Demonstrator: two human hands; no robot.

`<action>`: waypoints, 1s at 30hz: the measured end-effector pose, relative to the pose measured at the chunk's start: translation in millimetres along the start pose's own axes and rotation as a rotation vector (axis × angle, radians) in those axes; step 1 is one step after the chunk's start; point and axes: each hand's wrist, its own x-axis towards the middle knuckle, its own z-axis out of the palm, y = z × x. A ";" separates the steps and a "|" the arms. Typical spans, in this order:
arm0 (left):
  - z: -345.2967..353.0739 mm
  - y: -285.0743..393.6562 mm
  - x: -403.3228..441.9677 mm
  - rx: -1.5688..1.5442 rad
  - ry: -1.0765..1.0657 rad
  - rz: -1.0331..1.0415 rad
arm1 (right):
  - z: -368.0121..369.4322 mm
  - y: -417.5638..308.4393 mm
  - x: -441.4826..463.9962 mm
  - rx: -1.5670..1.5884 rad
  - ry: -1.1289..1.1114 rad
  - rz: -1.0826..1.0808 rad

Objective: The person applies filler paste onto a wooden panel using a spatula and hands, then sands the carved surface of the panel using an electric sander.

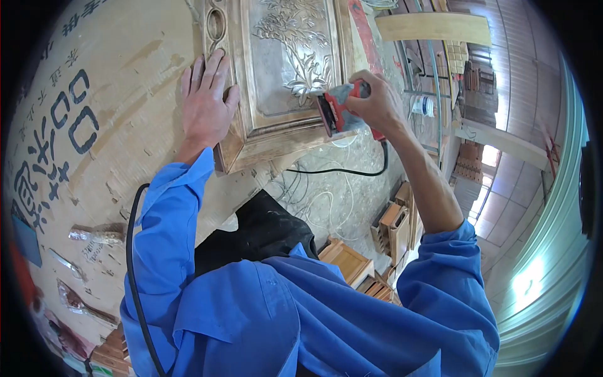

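Note:
A carved wooden panel (264, 94) with a raised flower relief and a framed border lies on the cardboard-covered work surface (144, 113). My left hand (208, 103) rests flat on the panel's left frame edge, fingers spread and holding nothing. In my right hand (380, 103) is a red and grey electric sander (344, 108), gripped around its body. Its dark sanding pad is turned toward the panel's lower right frame edge; whether it touches the wood I cannot tell. A black cord (339, 169) hangs from the sander's lower end.
Brushes (97, 235) and a scraper-like tool (69, 265) lie on the left. Another black cable (133, 276) runs along my left sleeve. Wooden drawers or boxes (345, 257) stand on the floor below, near loose wires. Shelving with a white tub (424, 106) is at right.

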 end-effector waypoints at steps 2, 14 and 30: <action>0.1 -2.4 1.1 0.013 0.010 0.001 | 7.7 -5.5 9.4 -0.018 0.063 -0.068; -3.4 -1.1 1.6 0.008 0.042 0.009 | 6.0 -28.3 6.3 0.007 0.038 -0.163; -7.1 0.4 1.4 0.000 -0.030 -0.017 | -9.7 36.0 2.9 0.118 -0.223 -0.134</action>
